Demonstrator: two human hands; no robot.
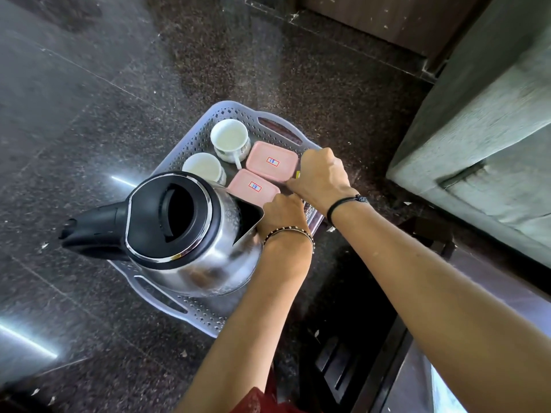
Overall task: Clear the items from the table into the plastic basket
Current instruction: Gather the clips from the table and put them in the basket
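My left hand (pixel 283 213) and right hand (pixel 320 177) are both curled shut at the basket's (pixel 190 135) right rim; what they grip, I cannot tell. Inside sit the kettle (pixel 179 231), two cups (pixel 229 138) and two pink boxes (pixel 272 162).

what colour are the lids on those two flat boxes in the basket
Pink, each with a small white label, on the two boxes in the basket; seen in the head view.
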